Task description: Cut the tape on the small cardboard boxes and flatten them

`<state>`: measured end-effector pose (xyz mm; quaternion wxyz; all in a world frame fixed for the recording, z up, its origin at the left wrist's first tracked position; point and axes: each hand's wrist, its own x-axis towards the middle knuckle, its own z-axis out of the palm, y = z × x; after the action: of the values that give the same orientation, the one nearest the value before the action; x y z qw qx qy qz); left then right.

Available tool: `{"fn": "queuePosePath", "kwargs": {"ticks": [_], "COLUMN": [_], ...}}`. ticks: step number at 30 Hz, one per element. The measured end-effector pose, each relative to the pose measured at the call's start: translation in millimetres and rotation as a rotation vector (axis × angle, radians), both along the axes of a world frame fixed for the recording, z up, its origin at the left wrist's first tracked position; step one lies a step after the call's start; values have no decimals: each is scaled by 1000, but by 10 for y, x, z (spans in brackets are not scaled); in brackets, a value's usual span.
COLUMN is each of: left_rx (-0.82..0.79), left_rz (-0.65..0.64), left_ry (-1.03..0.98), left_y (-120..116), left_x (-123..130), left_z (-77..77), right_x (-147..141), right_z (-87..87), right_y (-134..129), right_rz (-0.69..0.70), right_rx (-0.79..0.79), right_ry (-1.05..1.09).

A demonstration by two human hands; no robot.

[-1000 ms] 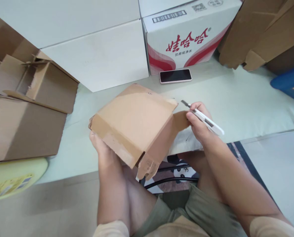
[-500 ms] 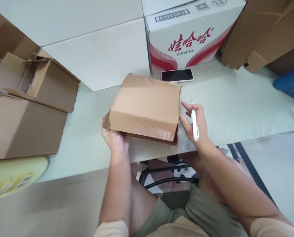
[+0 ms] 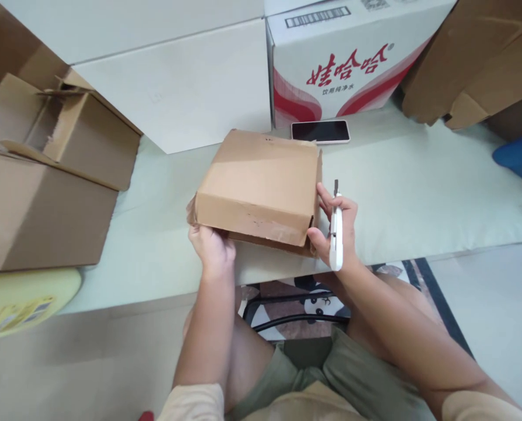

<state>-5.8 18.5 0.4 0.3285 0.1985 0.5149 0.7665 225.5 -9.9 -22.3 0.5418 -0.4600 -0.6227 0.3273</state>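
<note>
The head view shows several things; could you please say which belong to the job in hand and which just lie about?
In use:
small brown carton, held by the left hand
white utility knife, in the right hand

Lying about:
phone
red-lettered white box
brown boxes at left
yellow container
blue object

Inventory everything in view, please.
Small box: one, brown, centre
Box cutter: one, white, beside it
Printed carton: one, white and red, back
Phone: one, black screen, back
Plain cartons: count unclear, white, back
Open cartons: count unclear, brown, left
Cardboard: count unclear, brown, upper right
Container: one, yellow, lower left
Blue item: one, right edge
Red item: one, bottom edge
Surface: one, pale green, centre
Panda print: one area, multicoloured, below
Bars: two, black, below surface
Left hand: one, gripping small box
Right hand: one, holding box cutter
Arms: two, lower half
Shorts: one, green, bottom
</note>
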Motion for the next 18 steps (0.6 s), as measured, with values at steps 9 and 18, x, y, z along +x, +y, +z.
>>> {"fn": "queuePosePath", "kwargs": {"ticks": [9,18], "left_rx": [-135,-168], "left_rz": [-11,-334], "left_ry": [-44,-235], "left_y": [-104,-111], "left_x": [-94,-157], "left_z": [-109,-88], "right_x": [-73,-123], "right_z": [37,-2], "right_y": [-51,-93], "right_rz": [111,194], "right_rx": [48,104], "right_ry": [-142,-321]}}
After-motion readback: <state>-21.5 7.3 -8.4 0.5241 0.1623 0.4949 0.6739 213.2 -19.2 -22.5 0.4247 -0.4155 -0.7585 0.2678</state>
